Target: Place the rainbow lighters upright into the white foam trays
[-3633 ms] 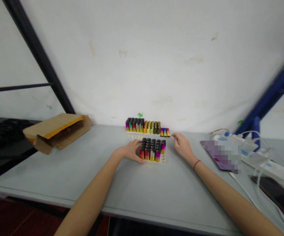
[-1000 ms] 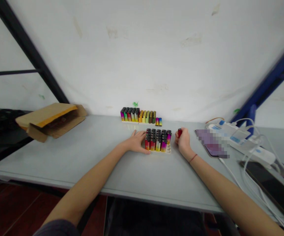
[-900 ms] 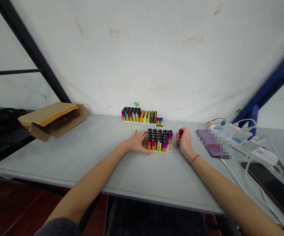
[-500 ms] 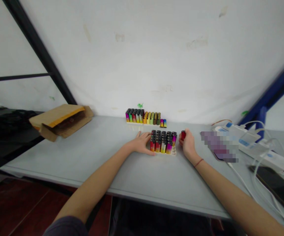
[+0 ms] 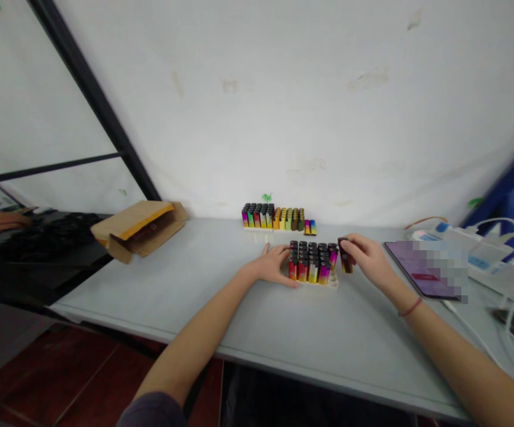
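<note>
Head view: one dark lighter (image 5: pixel 346 258) is clamped between the thumb and fingers of the right hand (image 5: pixel 366 261), just right of the white tray (image 5: pixel 314 284); its long axis is held near upright, slightly tilted, yellowish end down. Rowed lighters (image 5: pixel 313 268) are stood upright, black tops up. The tray's left end is spanned by the left hand (image 5: pixel 275 267), thumb and fingers apart. Lighter markings cannot be read.
</note>
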`<state>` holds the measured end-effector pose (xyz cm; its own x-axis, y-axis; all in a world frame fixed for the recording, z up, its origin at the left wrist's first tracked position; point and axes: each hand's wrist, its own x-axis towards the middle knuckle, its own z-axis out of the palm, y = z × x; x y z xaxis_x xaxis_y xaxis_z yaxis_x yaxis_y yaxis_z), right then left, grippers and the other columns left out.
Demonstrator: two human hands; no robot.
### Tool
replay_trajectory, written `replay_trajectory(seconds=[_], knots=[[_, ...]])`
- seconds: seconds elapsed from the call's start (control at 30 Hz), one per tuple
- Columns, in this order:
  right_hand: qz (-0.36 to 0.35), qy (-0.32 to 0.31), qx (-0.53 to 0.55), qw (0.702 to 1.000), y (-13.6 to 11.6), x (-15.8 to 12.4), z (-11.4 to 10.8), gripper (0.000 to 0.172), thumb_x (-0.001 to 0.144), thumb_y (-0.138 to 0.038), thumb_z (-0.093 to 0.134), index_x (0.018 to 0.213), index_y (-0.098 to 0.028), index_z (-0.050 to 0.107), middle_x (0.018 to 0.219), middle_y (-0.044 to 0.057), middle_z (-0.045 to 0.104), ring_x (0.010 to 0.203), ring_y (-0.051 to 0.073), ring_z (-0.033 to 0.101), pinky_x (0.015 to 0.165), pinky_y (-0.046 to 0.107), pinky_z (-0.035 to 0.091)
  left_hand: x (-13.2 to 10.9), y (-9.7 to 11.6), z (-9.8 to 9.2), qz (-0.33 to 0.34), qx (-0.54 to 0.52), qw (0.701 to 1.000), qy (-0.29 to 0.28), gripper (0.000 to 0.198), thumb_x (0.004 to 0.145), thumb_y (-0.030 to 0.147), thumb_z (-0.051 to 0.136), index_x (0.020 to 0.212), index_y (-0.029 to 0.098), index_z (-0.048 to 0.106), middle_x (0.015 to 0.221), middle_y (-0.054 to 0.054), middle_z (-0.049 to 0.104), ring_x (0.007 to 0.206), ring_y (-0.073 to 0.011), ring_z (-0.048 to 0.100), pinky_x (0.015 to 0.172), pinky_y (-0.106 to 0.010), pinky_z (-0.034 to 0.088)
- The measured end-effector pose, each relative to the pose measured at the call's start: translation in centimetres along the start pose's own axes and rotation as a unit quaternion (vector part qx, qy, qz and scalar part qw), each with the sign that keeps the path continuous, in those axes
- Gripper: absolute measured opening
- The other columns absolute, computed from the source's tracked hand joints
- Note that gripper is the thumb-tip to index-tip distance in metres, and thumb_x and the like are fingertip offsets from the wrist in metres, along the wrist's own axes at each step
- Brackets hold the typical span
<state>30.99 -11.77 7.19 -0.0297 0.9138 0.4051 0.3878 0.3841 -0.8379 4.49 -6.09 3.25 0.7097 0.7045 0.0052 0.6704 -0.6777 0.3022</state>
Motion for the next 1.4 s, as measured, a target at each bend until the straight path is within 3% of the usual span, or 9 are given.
replay_trajectory(seconds=[0.27, 0.6, 0.7, 0.8, 0.9, 1.03, 1.1, 1.23, 1.4], knots=[[-0.034, -0.109, -0.046, 0.992, 0.2, -0.2, -0.9, 0.026, 0.079, -0.041, 0.055, 0.086, -0.017, 0.061, 0.068, 0.002, 0.062, 0.056, 0.013, 0.053, 0.052, 0.025, 0.042, 0.1, 0.0, 0.0, -0.001, -0.001, 1.000, -0.006, 0.107, 0.061, 0.075, 0.064, 0.143, 0.017, 0.029, 0.148, -0.017, 0.028, 0.137, -0.0368, 0.023, 0.110, -0.061, -0.001], [-0.049, -0.119, -0.058, 0.990, 1.1, -0.2, -1.1, 0.019, 0.079, -0.036, 0.058, 0.080, -0.017, 0.062, 0.064, 0.001, 0.061, 0.057, 0.014, 0.054, 0.055, 0.027, 0.044, 0.0, 0.2, -0.3, -0.004, -0.005, 1.000, -0.016, 0.104, 0.061, 0.076, 0.063, 0.142, 0.018, 0.032, 0.149, -0.017, 0.027, 0.138, -0.0356, 0.021, 0.111, -0.059, -0.002], [-0.052, -0.091, -0.047, 0.993, 0.9, -0.3, -0.8, 0.026, 0.078, -0.040, 0.060, 0.090, -0.018, 0.061, 0.061, -0.001, 0.057, 0.053, 0.013, 0.050, 0.051, 0.025, 0.040, 0.1, 0.2, -0.2, -0.005, -0.005, 1.000, -0.015, 0.104, 0.061, 0.076, 0.063, 0.142, 0.019, 0.031, 0.149, -0.017, 0.028, 0.138, -0.0355, 0.021, 0.111, -0.059, -0.002], [-0.049, 0.001, -0.060, 0.997, 1.5, 0.7, -0.8, 0.028, 0.082, -0.041, 0.052, 0.095, -0.018, 0.060, 0.060, -0.001, 0.055, 0.053, 0.013, 0.049, 0.052, 0.025, 0.039, 0.1, 0.2, -0.2, -0.004, -0.009, 1.000, -0.009, 0.104, 0.060, 0.076, 0.063, 0.142, 0.020, 0.032, 0.148, -0.016, 0.029, 0.137, -0.0370, 0.022, 0.110, -0.061, -0.001], [-0.043, 0.039, -0.166, 0.984, 3.4, 3.4, -0.5, 0.026, 0.085, -0.032, 0.043, 0.084, -0.017, 0.064, 0.076, 0.006, 0.066, 0.071, 0.019, 0.059, 0.069, 0.031, 0.045, 0.0, 0.1, -0.1, 0.001, -0.010, 1.000, -0.004, 0.102, 0.061, 0.075, 0.064, 0.141, 0.020, 0.034, 0.148, -0.016, 0.030, 0.137, -0.0378, 0.023, 0.109, -0.062, -0.001], [-0.096, -0.089, -0.260, 0.957, 6.2, 7.3, 1.9, 0.034, 0.089, -0.025, 0.038, 0.109, -0.016, 0.063, 0.116, 0.012, 0.064, 0.109, 0.022, 0.056, 0.096, 0.036, 0.038, 0.0, 0.1, -0.1, 0.005, -0.011, 1.000, -0.002, 0.101, 0.062, 0.075, 0.063, 0.141, 0.020, 0.033, 0.148, -0.016, 0.029, 0.137, -0.0378, 0.023, 0.109, -0.063, -0.001], [-0.128, -0.133, -0.297, 0.937, 7.1, 8.3, 3.5, 0.032, 0.090, -0.026, 0.040, 0.110, -0.016, 0.063, 0.120, 0.012, 0.062, 0.117, 0.023, 0.051, 0.102, 0.037, 0.033, -0.1, 0.2, -0.1, 0.004, -0.013, 1.000, 0.001, 0.100, 0.062, 0.075, 0.062, 0.141, 0.020, 0.034, 0.148, -0.016, 0.030, 0.136, -0.0386, 0.024, 0.109, -0.064, 0.000], [-0.113, -0.144, -0.310, 0.933, 7.7, 8.1, 4.8, 0.026, 0.090, -0.031, 0.045, 0.100, -0.017, 0.064, 0.109, 0.009, 0.064, 0.103, 0.020, 0.056, 0.093, 0.031, 0.039, -0.2, 0.5, -0.2, -0.002, -0.015, 1.000, 0.001, 0.099, 0.062, 0.075, 0.062, 0.140, 0.020, 0.035, 0.147, -0.016, 0.031, 0.136, -0.0387, 0.024, 0.109, -0.063, -0.001], [-0.076, -0.095, -0.393, 0.911, 7.2, 6.6, 3.2, 0.021, 0.086, -0.023, 0.047, 0.073, -0.016, 0.061, 0.086, 0.010, 0.063, 0.081, 0.019, 0.058, 0.074, 0.027, 0.041, -0.1, 0.4, -0.2, -0.001, -0.013, 1.000, -0.001, 0.099, 0.061, 0.075, 0.063, 0.140, 0.020, 0.036, 0.148, -0.016, 0.031, 0.136, -0.0384, 0.024, 0.110, -0.062, -0.001]])
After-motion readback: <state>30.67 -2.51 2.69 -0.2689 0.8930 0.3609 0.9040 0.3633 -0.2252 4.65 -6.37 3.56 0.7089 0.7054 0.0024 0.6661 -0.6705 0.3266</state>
